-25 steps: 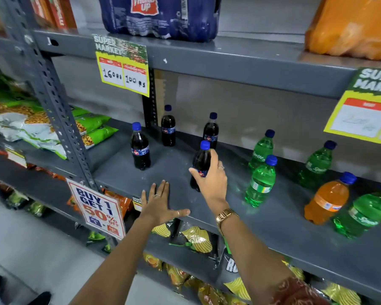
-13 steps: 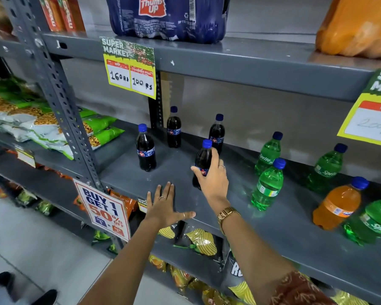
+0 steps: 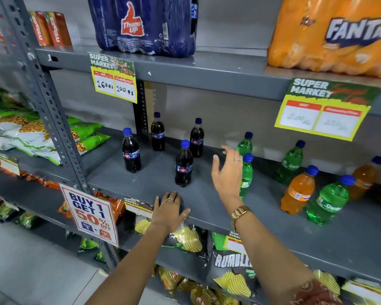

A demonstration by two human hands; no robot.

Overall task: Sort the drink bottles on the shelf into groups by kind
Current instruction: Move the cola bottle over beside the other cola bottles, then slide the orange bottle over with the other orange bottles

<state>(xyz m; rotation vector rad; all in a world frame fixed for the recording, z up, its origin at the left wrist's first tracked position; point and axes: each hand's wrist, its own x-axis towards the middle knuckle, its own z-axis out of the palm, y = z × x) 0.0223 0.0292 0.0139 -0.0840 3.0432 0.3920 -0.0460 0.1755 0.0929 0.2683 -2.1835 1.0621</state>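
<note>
Gold watch (image 3: 240,213), finger rings (image 3: 169,199), patterned rust sleeve (image 3: 312,292).

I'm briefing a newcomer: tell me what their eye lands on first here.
The four cola bottles clustered at the middle shelf's left. The open right hand hovers between them and the green bottles, while the left hand lies flat on the shelf edge. Two orange bottles stand mixed with green ones at right.

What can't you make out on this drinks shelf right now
Head view only:
- Nearer green bottle: label and body partly hidden behind the right hand.
- Far orange bottle: blurred, label unreadable.
- Right price tag: handwriting too faint.
- Shelf beyond the right edge: cut off.
</note>
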